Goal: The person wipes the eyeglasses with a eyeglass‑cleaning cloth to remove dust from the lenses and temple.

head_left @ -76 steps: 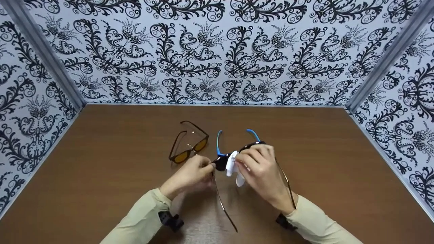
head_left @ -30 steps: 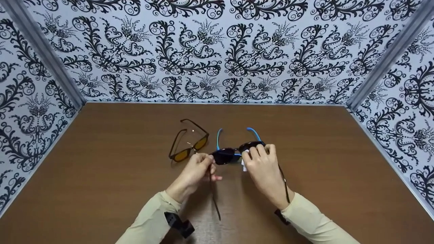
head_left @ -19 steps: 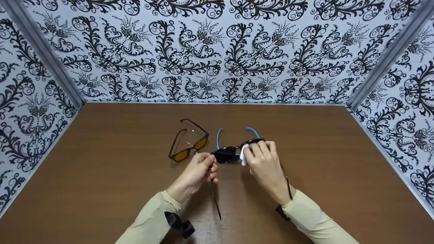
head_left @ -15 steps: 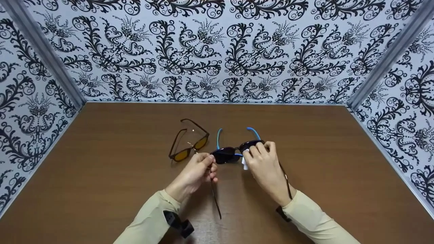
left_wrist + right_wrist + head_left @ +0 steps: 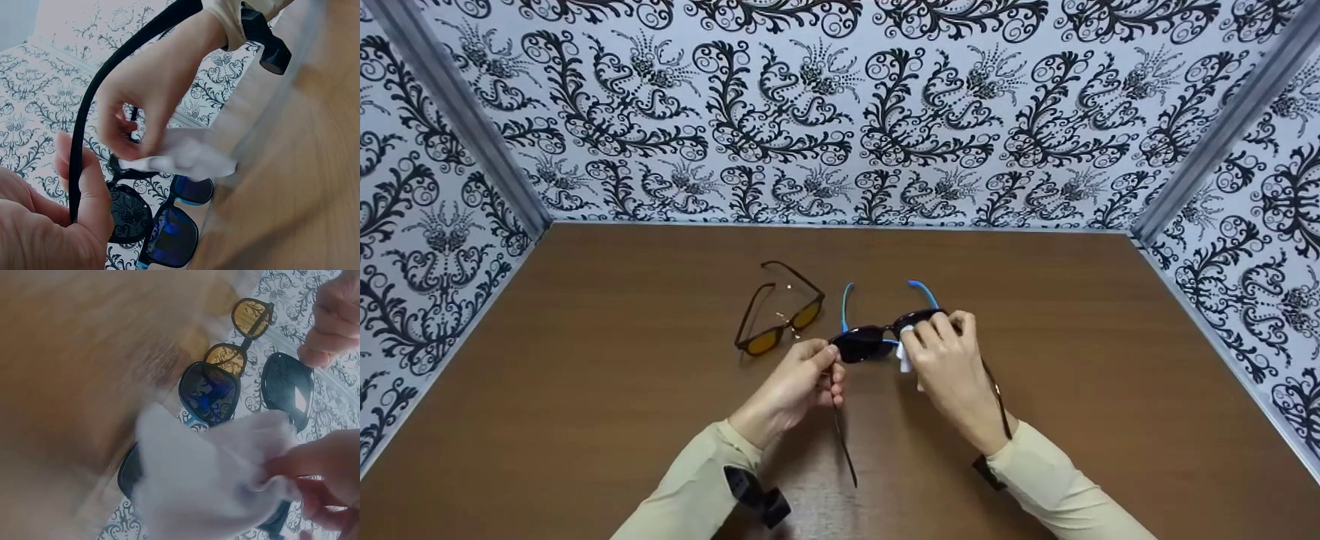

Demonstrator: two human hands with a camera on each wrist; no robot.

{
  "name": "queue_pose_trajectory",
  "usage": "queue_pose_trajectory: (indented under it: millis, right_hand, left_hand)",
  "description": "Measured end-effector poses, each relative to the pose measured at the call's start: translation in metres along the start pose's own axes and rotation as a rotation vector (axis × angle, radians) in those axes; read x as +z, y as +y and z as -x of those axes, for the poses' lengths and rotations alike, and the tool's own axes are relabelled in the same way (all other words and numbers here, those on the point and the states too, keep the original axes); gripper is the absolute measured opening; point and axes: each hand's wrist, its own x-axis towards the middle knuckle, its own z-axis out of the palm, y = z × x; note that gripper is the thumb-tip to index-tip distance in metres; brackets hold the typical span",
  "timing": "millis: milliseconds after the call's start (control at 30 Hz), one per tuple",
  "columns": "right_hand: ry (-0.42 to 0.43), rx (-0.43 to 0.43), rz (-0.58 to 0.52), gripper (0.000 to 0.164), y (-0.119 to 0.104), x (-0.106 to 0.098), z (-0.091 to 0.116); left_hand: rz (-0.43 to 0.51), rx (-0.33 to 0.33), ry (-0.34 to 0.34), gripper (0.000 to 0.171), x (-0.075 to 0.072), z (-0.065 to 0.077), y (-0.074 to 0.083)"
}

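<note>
A pair of dark sunglasses [image 5: 861, 343] is held up above the table, its temples pointing back toward the person. My left hand [image 5: 793, 381] pinches the frame at its left hinge, and one temple [image 5: 84, 118] runs past the fingers. With my right hand [image 5: 949, 375] I press a white cloth [image 5: 197, 478] on the right lens, most of which the fingers and cloth hide. In the left wrist view the cloth [image 5: 185, 154] hangs from the right fingertips. Blue-templed sunglasses [image 5: 922, 292] lie right behind, partly covered by the held pair.
Brown-framed glasses with amber lenses [image 5: 765, 343] lie with temples spread, left of the blue pair. The wooden table [image 5: 622, 315] ends at patterned walls [image 5: 825, 112] at the back and both sides. Each wrist bears a black camera [image 5: 756, 496].
Since the earliest frame, the right hand with the cloth has moved from the middle of the sunglasses to the right lens. Lately only small shifts of the cloth show; the left hand keeps its hold.
</note>
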Motion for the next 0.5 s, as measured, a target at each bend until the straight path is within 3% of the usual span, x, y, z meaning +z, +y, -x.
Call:
queue_pose_trajectory:
  millis: [100,267,500]
  right_hand:
    - [-0.002,0.015,0.042,0.013,-0.0005,0.0014,0.0005]
    - [0.095,0.113,0.104,0.013,-0.0028,0.0027,-0.0020]
    - [0.144,0.155,0.121,0.015,-0.0046,0.0039,-0.0019]
  left_hand:
    - [0.003,-0.010,-0.011,0.018,0.0006,-0.0005,0.0000]
    - [0.002,-0.020,-0.029,0.017,0.0015,-0.0009,-0.0025]
    - [-0.025,0.042,0.023,0.013,0.0055,0.0033,-0.0033]
